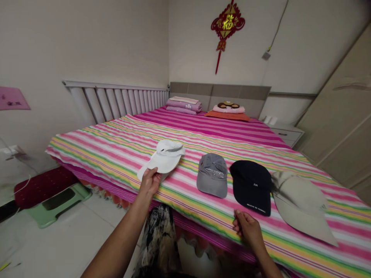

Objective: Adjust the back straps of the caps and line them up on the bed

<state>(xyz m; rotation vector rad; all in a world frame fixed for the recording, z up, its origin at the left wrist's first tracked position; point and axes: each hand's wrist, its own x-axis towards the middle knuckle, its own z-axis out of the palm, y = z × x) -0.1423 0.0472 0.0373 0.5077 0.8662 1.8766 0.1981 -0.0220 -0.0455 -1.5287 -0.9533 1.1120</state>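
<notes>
My left hand (150, 182) pinches the brim of a white cap (166, 156), which is tilted above the striped bedspread. More white material shows under and to the left of that brim; whether it is a second cap I cannot tell. To the right, a grey cap (213, 175) with white lettering lies with its brim toward me. Beside it are a black cap (252, 185) with small white letters and a light beige cap (303, 204). My right hand (246, 227), fingers curled with nothing visible in them, hovers by the bed edge just below the black cap's brim.
The striped bedspread (95, 144) covers the near part of the bed. Folded purple bedding (184, 105) and a pink and orange stack (228, 112) sit by the headboard (191, 89). A green stool (59, 204) stands on the floor at left, a nightstand (285, 133) at right.
</notes>
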